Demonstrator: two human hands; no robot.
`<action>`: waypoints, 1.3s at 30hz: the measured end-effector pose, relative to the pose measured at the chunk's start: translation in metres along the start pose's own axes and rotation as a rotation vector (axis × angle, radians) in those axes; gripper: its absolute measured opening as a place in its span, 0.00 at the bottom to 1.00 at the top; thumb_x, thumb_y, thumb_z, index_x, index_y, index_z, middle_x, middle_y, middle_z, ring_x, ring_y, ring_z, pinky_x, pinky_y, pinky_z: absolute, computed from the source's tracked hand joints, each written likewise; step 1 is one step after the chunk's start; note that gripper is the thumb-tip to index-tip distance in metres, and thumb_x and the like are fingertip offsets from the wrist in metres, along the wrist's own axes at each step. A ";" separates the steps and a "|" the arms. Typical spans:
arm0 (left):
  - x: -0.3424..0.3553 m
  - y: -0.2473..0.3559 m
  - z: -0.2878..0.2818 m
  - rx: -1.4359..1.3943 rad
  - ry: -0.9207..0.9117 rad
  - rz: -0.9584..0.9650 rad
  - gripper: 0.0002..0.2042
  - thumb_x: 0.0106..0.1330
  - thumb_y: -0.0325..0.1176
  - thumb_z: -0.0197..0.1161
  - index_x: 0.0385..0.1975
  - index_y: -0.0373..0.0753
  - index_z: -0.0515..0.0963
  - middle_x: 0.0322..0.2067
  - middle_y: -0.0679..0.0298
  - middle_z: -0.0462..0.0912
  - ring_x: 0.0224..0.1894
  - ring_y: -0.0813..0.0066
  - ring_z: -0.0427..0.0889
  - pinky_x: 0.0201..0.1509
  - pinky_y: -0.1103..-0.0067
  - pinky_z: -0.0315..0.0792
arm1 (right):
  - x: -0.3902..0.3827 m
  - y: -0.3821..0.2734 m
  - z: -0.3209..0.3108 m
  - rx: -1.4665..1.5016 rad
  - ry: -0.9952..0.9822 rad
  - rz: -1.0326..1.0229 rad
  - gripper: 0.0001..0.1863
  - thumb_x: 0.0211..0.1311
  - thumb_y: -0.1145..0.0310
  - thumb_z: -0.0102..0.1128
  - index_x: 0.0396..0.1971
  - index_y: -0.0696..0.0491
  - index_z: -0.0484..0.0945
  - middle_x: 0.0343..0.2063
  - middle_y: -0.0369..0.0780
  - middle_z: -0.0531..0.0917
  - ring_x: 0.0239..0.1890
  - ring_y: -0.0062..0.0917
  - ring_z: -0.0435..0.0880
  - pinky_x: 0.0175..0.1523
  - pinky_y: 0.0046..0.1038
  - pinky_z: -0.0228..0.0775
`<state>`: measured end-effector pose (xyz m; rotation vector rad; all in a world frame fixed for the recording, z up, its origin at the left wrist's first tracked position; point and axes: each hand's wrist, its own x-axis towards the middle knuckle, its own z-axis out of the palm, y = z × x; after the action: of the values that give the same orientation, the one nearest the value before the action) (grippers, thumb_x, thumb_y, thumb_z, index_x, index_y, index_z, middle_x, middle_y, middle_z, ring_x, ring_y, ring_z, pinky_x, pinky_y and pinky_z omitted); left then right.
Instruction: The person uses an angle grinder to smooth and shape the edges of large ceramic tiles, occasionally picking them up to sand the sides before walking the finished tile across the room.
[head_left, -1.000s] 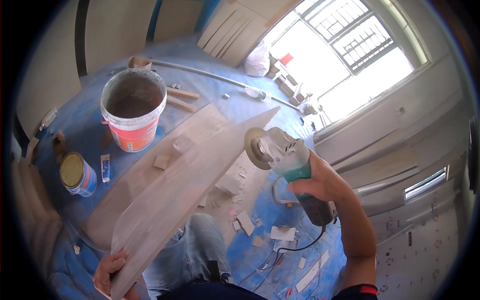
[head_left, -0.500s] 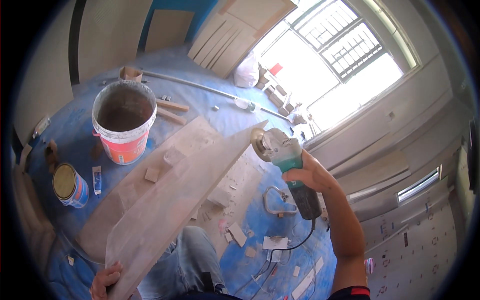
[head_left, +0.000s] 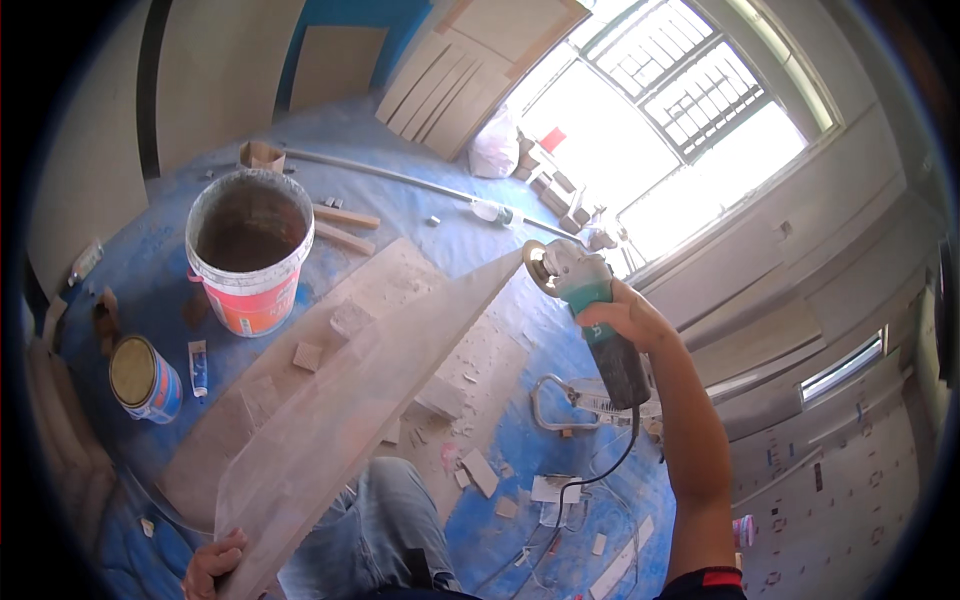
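Note:
A long, pale, dusty tile strip [head_left: 350, 390] slants from the lower left up to the middle, above the floor and my bent knee. My left hand [head_left: 212, 565] is closed round its near end. In my right hand [head_left: 635, 315] is a green and black angle grinder [head_left: 612, 362], gripped round its body with the thumb across the near side. Its round disc [head_left: 537, 268] meets the strip's far tip; whether it touches is hard to tell. A black cord [head_left: 600, 478] hangs from the grinder's rear end.
A dusty board [head_left: 400, 268] with tile offcuts lies on blue floor sheeting. To the left stand a large red and white bucket [head_left: 250, 300], a small tin [head_left: 150, 385] and a tube [head_left: 198, 368]. A metal pole [head_left: 380, 172] crosses the floor farther back. Scraps and wires lie right of my knee.
The grinder has moved away from me and slightly right, along the strip's edge to its far tip. My left hand keeps its hold on the near end.

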<state>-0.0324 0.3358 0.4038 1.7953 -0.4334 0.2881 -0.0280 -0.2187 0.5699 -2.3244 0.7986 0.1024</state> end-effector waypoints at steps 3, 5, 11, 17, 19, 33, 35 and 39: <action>-0.004 -0.002 0.000 0.014 0.009 0.001 0.11 0.61 0.35 0.67 0.35 0.33 0.80 0.36 0.49 0.88 0.36 0.58 0.88 0.42 0.70 0.82 | 0.004 -0.008 -0.001 -0.021 0.034 0.038 0.25 0.45 0.66 0.69 0.46 0.57 0.76 0.34 0.40 0.82 0.34 0.26 0.82 0.41 0.27 0.76; -0.005 -0.001 0.002 -0.079 0.035 -0.027 0.10 0.60 0.33 0.66 0.35 0.33 0.80 0.35 0.48 0.87 0.37 0.58 0.88 0.42 0.70 0.82 | 0.007 -0.005 -0.003 0.011 0.021 0.059 0.25 0.45 0.67 0.70 0.45 0.57 0.76 0.34 0.40 0.82 0.33 0.27 0.83 0.40 0.27 0.76; -0.006 -0.001 0.000 -0.030 0.008 -0.034 0.09 0.57 0.29 0.64 0.35 0.33 0.80 0.36 0.48 0.87 0.37 0.58 0.88 0.42 0.70 0.82 | -0.003 0.000 -0.002 0.058 -0.013 0.074 0.26 0.45 0.68 0.71 0.47 0.57 0.75 0.36 0.40 0.81 0.37 0.27 0.82 0.42 0.28 0.76; -0.002 0.004 0.002 0.010 0.008 -0.010 0.07 0.58 0.27 0.62 0.34 0.32 0.80 0.36 0.48 0.87 0.37 0.56 0.88 0.42 0.69 0.83 | -0.037 -0.011 0.016 -0.047 -0.075 -0.037 0.28 0.48 0.67 0.72 0.52 0.55 0.73 0.41 0.39 0.79 0.45 0.26 0.78 0.51 0.29 0.72; -0.002 0.004 0.002 0.003 0.023 -0.010 0.06 0.58 0.27 0.62 0.33 0.31 0.80 0.35 0.49 0.87 0.37 0.56 0.88 0.42 0.69 0.83 | -0.051 -0.019 0.027 -0.031 -0.145 -0.183 0.32 0.49 0.66 0.73 0.55 0.55 0.71 0.42 0.38 0.79 0.45 0.27 0.77 0.54 0.29 0.70; 0.003 -0.023 0.000 -0.389 0.268 -0.116 0.14 0.57 0.23 0.71 0.41 0.27 0.78 0.35 0.52 0.85 0.38 0.64 0.85 0.40 0.74 0.81 | -0.149 -0.022 0.101 0.859 -0.305 -0.263 0.29 0.49 0.70 0.68 0.53 0.60 0.73 0.40 0.44 0.83 0.40 0.29 0.83 0.48 0.30 0.75; 0.017 -0.016 -0.008 0.090 0.276 0.159 0.21 0.56 0.34 0.78 0.45 0.30 0.78 0.39 0.53 0.83 0.41 0.58 0.83 0.43 0.68 0.80 | -0.145 -0.016 0.109 1.037 -0.353 -0.327 0.26 0.49 0.71 0.65 0.51 0.60 0.74 0.40 0.45 0.83 0.38 0.29 0.83 0.46 0.31 0.75; 0.056 0.026 -0.021 0.592 0.366 0.576 0.22 0.59 0.41 0.74 0.46 0.32 0.78 0.43 0.52 0.81 0.45 0.50 0.80 0.49 0.61 0.77 | -0.140 -0.028 0.121 1.317 -0.192 -0.252 0.27 0.48 0.70 0.61 0.52 0.61 0.74 0.40 0.50 0.82 0.40 0.40 0.85 0.46 0.39 0.78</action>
<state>0.0074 0.3427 0.4548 2.0883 -0.6390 1.2315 -0.1087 -0.0542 0.5307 -1.1068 0.2731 -0.2447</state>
